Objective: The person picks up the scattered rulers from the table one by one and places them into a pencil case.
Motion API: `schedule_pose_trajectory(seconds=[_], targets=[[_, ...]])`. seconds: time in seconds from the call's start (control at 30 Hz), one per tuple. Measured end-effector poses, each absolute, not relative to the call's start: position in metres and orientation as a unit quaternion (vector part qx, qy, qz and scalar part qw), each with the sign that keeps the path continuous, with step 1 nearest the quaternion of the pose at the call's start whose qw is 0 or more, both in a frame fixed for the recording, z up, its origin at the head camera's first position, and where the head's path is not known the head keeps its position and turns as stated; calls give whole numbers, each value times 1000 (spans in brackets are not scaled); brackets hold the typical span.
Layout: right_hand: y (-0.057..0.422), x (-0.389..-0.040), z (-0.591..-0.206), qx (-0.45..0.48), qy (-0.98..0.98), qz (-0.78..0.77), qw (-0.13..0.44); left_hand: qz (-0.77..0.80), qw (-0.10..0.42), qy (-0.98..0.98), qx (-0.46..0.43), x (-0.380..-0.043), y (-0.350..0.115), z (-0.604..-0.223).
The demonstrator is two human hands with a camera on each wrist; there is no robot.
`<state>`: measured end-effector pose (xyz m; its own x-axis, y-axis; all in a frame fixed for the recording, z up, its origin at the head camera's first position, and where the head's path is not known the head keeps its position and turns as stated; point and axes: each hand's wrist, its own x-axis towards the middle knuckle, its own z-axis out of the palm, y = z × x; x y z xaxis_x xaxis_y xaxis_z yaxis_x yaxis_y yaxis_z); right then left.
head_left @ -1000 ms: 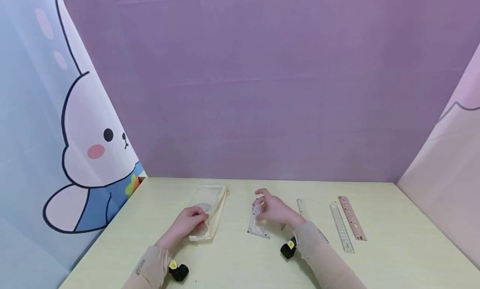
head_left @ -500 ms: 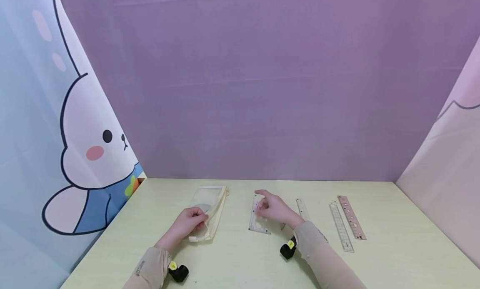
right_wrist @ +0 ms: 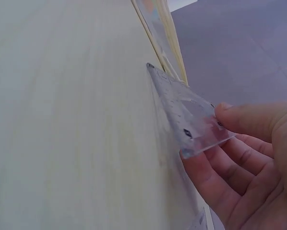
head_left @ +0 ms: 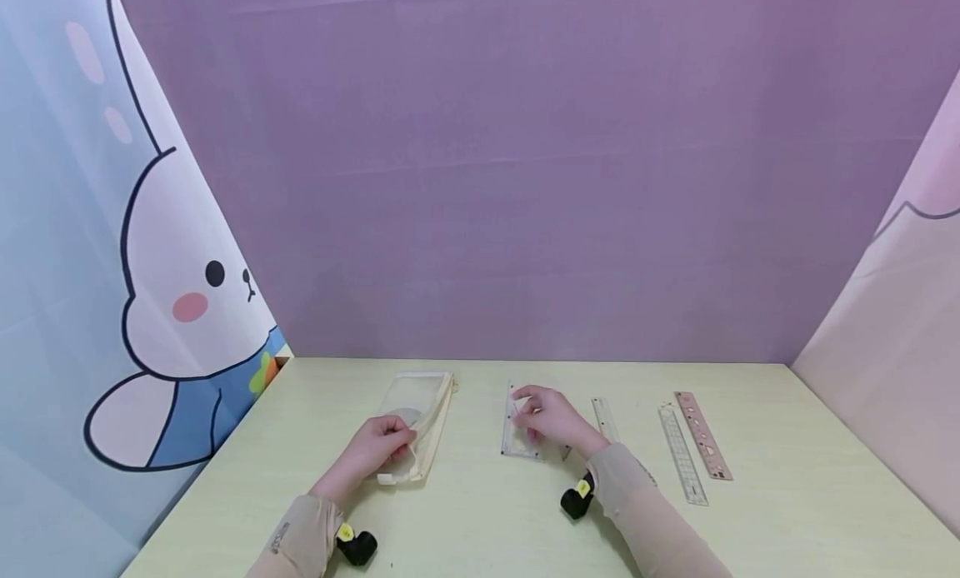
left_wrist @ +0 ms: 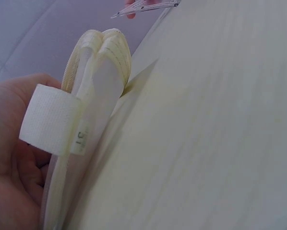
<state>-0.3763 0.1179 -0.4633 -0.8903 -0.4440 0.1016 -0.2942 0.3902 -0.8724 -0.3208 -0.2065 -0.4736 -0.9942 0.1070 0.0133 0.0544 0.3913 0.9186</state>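
In the head view my left hand point(head_left: 387, 441) grips the edge of a cream zippered pouch point(head_left: 433, 445) with a see-through front. Its zipper edge and a white fabric tab point(left_wrist: 51, 120) show in the left wrist view, the two edges standing apart. My right hand point(head_left: 553, 418) pinches a clear set square point(head_left: 517, 445) to the right of the pouch. Thumb on one face and fingers behind it, the hand holds the set square point(right_wrist: 194, 122) tilted above the table in the right wrist view. Part of it is hidden by my fingers.
Beyond my right hand lies a clear ruler point(head_left: 605, 418), partly covered by the wrist. Farther right are a gridded clear ruler point(head_left: 683, 457) and a pink ruler point(head_left: 703, 436) with cut-out shapes. A purple backdrop point(head_left: 525, 186) rises behind the pale table point(head_left: 465, 528).
The set square has turned and shifted slightly away from me in my right hand. That hand's index finger stretched out, then bent back onto it. The left hand and pouch stayed put.
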Motion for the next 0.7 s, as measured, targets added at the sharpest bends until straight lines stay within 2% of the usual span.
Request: schedule_pose_trajectory(seconds=[0.7], targets=[[122,-377,-460,-160,763,-614,118,553,22,832,51,-322,-207,-476]])
